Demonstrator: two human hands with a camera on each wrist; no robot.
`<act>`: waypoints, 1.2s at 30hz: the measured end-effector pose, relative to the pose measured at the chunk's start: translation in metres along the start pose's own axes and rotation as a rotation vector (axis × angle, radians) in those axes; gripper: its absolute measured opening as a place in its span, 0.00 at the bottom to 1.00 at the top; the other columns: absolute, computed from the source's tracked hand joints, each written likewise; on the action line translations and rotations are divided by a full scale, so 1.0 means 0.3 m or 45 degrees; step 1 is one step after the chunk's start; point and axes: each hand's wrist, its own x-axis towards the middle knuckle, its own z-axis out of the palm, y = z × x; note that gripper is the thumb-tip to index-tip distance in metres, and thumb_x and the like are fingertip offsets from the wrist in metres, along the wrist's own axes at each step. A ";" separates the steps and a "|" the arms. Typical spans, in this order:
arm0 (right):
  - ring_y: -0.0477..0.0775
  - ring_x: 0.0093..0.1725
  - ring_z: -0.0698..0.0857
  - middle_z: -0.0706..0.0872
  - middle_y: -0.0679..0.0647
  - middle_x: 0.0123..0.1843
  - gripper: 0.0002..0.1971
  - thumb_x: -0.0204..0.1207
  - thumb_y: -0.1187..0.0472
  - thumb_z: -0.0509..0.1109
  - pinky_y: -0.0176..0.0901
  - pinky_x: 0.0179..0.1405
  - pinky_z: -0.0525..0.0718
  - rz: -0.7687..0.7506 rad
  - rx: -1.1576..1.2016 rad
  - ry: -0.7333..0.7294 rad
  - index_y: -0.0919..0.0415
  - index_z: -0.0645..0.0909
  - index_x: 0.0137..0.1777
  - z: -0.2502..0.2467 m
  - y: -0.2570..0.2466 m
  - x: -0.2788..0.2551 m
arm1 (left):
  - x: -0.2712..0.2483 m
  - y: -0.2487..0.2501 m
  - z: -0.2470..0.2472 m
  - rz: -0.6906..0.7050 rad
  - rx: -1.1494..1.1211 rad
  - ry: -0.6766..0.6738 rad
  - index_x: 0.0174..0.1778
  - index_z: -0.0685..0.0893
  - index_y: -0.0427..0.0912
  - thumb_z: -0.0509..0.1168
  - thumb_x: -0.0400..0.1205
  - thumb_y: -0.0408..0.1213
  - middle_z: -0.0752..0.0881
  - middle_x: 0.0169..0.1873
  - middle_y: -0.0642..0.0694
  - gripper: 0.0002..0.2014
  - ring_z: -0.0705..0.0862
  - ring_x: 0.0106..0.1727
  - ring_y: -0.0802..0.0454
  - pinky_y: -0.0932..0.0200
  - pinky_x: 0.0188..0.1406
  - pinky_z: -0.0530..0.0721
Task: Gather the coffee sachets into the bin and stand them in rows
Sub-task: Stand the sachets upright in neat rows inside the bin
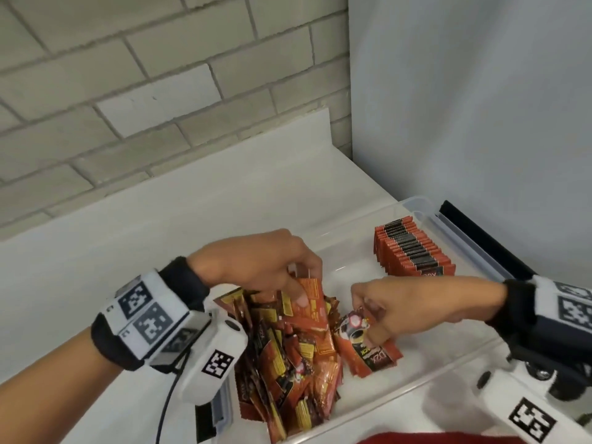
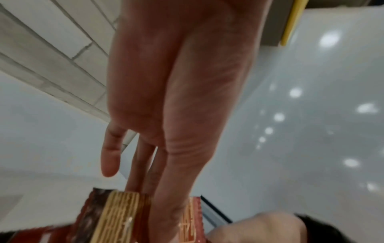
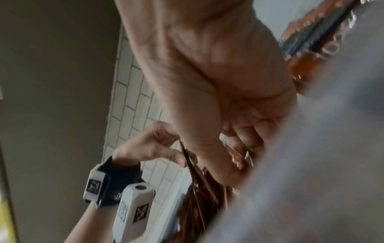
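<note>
Over the bin [image 1: 455,238], each hand's grip pinches sachets — left hand [image 1: 266,264], right hand [image 1: 413,306] — fingertips partly hidden.

Red-orange sachets [image 1: 288,357] with yellow panels and black bands, clear bin [image 1: 426,213], white counter [image 1: 160,225], grey brick-patterned wall [image 1: 128,75]
</note>
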 end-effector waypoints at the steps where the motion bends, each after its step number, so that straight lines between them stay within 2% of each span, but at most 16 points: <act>1: 0.38 0.32 0.79 0.80 0.45 0.37 0.11 0.75 0.62 0.74 0.29 0.31 0.74 -0.016 0.084 0.033 0.52 0.73 0.47 -0.021 -0.001 -0.014 | -0.011 0.001 -0.024 0.028 -0.048 0.027 0.47 0.85 0.52 0.73 0.78 0.42 0.86 0.39 0.65 0.05 0.85 0.42 0.62 0.65 0.50 0.80; 4: 0.38 0.36 0.83 0.85 0.44 0.39 0.08 0.77 0.63 0.70 0.33 0.38 0.79 -0.109 0.277 0.210 0.51 0.75 0.49 -0.093 -0.009 -0.045 | -0.035 -0.006 -0.081 0.090 -0.219 0.133 0.52 0.87 0.45 0.72 0.79 0.41 0.90 0.47 0.54 0.08 0.87 0.50 0.57 0.51 0.60 0.82; 7: 0.40 0.37 0.85 0.86 0.47 0.39 0.06 0.81 0.66 0.63 0.34 0.39 0.83 -0.223 0.561 0.396 0.56 0.73 0.54 -0.137 -0.040 -0.028 | -0.041 -0.018 -0.125 0.107 -0.481 0.247 0.56 0.86 0.40 0.70 0.80 0.36 0.91 0.48 0.48 0.10 0.89 0.50 0.52 0.58 0.52 0.86; 8: 0.42 0.41 0.88 0.87 0.49 0.41 0.06 0.83 0.67 0.61 0.37 0.42 0.86 -0.267 0.713 0.398 0.57 0.73 0.56 -0.147 -0.052 -0.015 | -0.038 -0.023 -0.135 0.103 -0.540 0.289 0.58 0.85 0.40 0.70 0.80 0.35 0.91 0.49 0.48 0.11 0.89 0.51 0.52 0.60 0.51 0.86; 10: 0.55 0.53 0.90 0.89 0.57 0.50 0.04 0.85 0.62 0.58 0.55 0.55 0.88 -0.350 1.006 0.358 0.58 0.72 0.57 -0.166 -0.078 0.009 | -0.027 -0.031 -0.151 0.082 -0.601 0.387 0.60 0.84 0.41 0.69 0.80 0.35 0.90 0.51 0.49 0.13 0.89 0.52 0.53 0.61 0.51 0.86; 12: 0.59 0.59 0.88 0.88 0.61 0.58 0.14 0.86 0.50 0.54 0.62 0.59 0.85 -0.417 1.120 0.310 0.57 0.74 0.62 -0.188 -0.103 0.026 | -0.012 -0.041 -0.163 0.071 -0.624 0.485 0.62 0.84 0.43 0.70 0.80 0.37 0.90 0.53 0.49 0.14 0.88 0.54 0.53 0.61 0.53 0.86; 14: 0.58 0.62 0.86 0.85 0.61 0.64 0.25 0.80 0.40 0.55 0.60 0.59 0.85 -0.496 1.076 0.302 0.53 0.71 0.72 -0.203 -0.119 0.048 | 0.001 -0.046 -0.171 0.075 -0.637 0.584 0.63 0.84 0.46 0.71 0.79 0.39 0.88 0.54 0.50 0.16 0.87 0.54 0.54 0.61 0.53 0.85; 15: 0.57 0.62 0.86 0.84 0.60 0.65 0.28 0.78 0.39 0.57 0.58 0.58 0.86 -0.527 1.051 0.323 0.52 0.69 0.74 -0.208 -0.129 0.061 | 0.010 -0.050 -0.174 0.074 -0.654 0.638 0.63 0.84 0.48 0.71 0.78 0.41 0.87 0.55 0.50 0.17 0.86 0.53 0.54 0.62 0.52 0.85; 19: 0.57 0.57 0.89 0.89 0.56 0.59 0.26 0.76 0.53 0.68 0.49 0.54 0.88 -0.581 1.034 0.458 0.55 0.67 0.72 -0.249 -0.154 0.109 | 0.047 -0.070 -0.193 0.006 -0.800 0.906 0.68 0.79 0.54 0.74 0.72 0.45 0.81 0.50 0.46 0.27 0.83 0.51 0.50 0.62 0.47 0.83; 21: 0.57 0.57 0.89 0.89 0.56 0.58 0.26 0.75 0.55 0.69 0.52 0.58 0.87 -0.610 1.040 0.503 0.56 0.67 0.71 -0.279 -0.158 0.126 | 0.066 -0.087 -0.196 -0.092 -0.792 1.073 0.72 0.74 0.55 0.75 0.72 0.48 0.79 0.52 0.50 0.32 0.81 0.52 0.55 0.65 0.47 0.80; 23: 0.58 0.56 0.89 0.90 0.57 0.57 0.29 0.71 0.55 0.71 0.57 0.61 0.85 -0.618 1.070 0.552 0.57 0.66 0.70 -0.305 -0.159 0.141 | 0.086 -0.107 -0.191 -0.180 -0.912 1.161 0.76 0.69 0.55 0.73 0.71 0.56 0.78 0.59 0.52 0.37 0.80 0.58 0.56 0.64 0.53 0.80; 25: 0.59 0.54 0.90 0.91 0.58 0.54 0.30 0.68 0.56 0.73 0.59 0.61 0.85 -0.623 1.095 0.574 0.58 0.66 0.67 -0.321 -0.156 0.156 | 0.116 -0.121 -0.174 -0.107 -1.281 1.017 0.77 0.69 0.50 0.68 0.72 0.64 0.82 0.65 0.44 0.40 0.82 0.65 0.47 0.56 0.60 0.81; 28: 0.56 0.53 0.90 0.91 0.56 0.52 0.23 0.70 0.57 0.72 0.54 0.57 0.87 -0.635 1.081 0.594 0.58 0.69 0.63 -0.319 -0.147 0.181 | 0.162 -0.109 -0.123 0.113 -1.771 0.782 0.70 0.79 0.47 0.58 0.78 0.63 0.85 0.64 0.38 0.31 0.83 0.65 0.39 0.42 0.67 0.80; 31: 0.52 0.58 0.88 0.87 0.55 0.58 0.14 0.81 0.62 0.66 0.55 0.61 0.85 -0.610 1.116 0.634 0.54 0.71 0.65 -0.302 -0.136 0.213 | 0.208 -0.081 -0.070 0.216 -2.083 0.745 0.62 0.86 0.42 0.58 0.79 0.58 0.86 0.62 0.35 0.27 0.86 0.62 0.39 0.37 0.65 0.81; 33: 0.50 0.58 0.88 0.86 0.52 0.59 0.15 0.82 0.59 0.65 0.54 0.61 0.85 -0.602 1.115 0.677 0.51 0.70 0.67 -0.293 -0.134 0.227 | 0.225 -0.079 -0.052 0.247 -2.148 0.776 0.56 0.89 0.42 0.58 0.79 0.56 0.88 0.58 0.35 0.24 0.87 0.60 0.41 0.37 0.62 0.82; 36: 0.46 0.57 0.88 0.86 0.49 0.57 0.25 0.75 0.47 0.69 0.39 0.53 0.86 -0.620 0.950 0.784 0.53 0.68 0.70 -0.284 -0.125 0.232 | 0.234 -0.086 -0.040 0.220 -2.194 0.814 0.63 0.82 0.38 0.56 0.81 0.55 0.88 0.58 0.34 0.25 0.87 0.61 0.41 0.41 0.61 0.85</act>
